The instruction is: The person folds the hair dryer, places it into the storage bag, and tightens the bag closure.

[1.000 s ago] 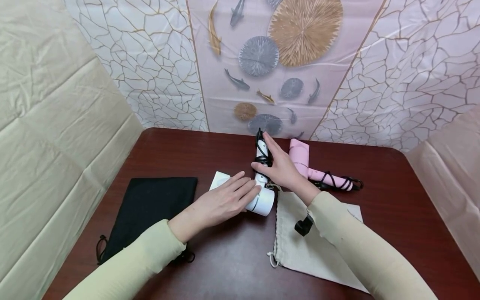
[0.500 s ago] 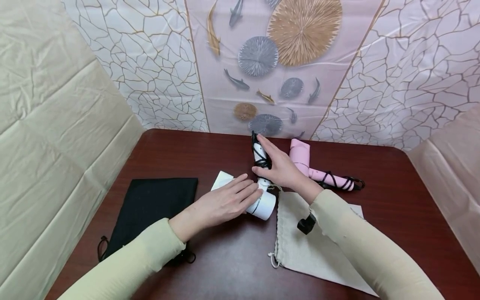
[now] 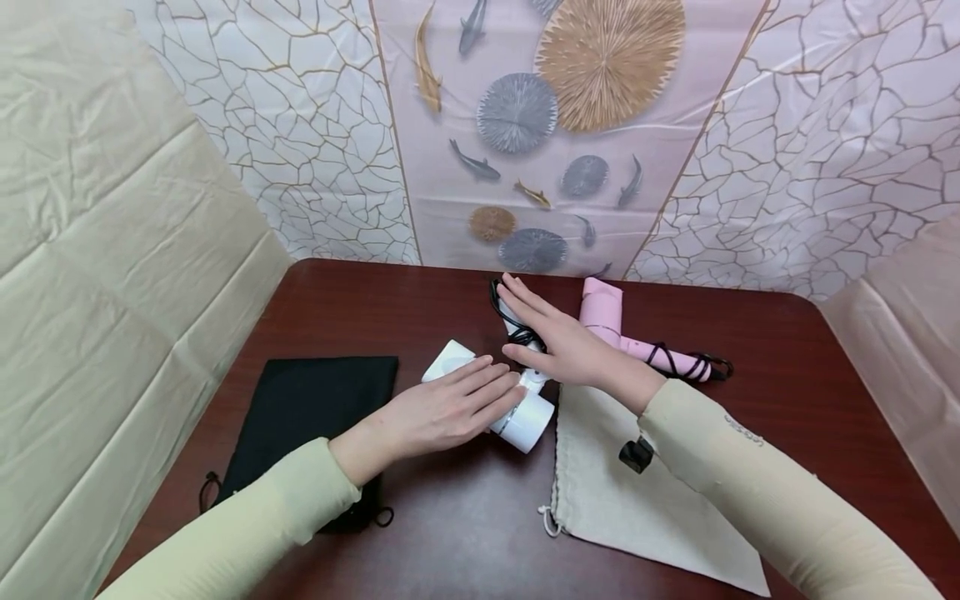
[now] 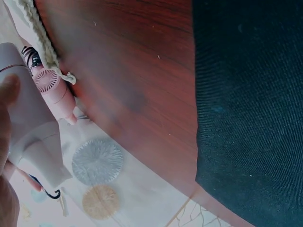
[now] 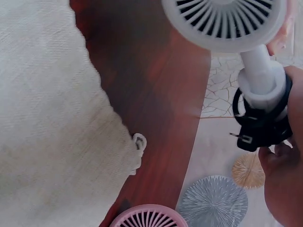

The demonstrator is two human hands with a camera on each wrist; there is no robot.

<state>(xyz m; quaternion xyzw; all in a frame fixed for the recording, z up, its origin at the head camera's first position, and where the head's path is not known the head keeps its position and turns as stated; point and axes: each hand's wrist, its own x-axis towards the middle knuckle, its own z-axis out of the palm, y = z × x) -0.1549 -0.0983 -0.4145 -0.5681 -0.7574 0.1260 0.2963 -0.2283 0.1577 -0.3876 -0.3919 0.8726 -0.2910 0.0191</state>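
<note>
The head view looks forward and down from above the near side of the table [image 3: 450,533], far enough back to take in the patterned backdrop [image 3: 517,112] as well. The left-wrist view sits low and close, nearly upside down, facing the table's far edge, with the black drawstring bag [image 4: 251,109] crowding its right side. The right-wrist view, also close, lies on its side, catching the vented end of the white hair dryer [image 5: 225,21] and the beige drawstring bag [image 5: 47,109]. Both wrist views share the pink hair dryer [image 4: 59,90].
</note>
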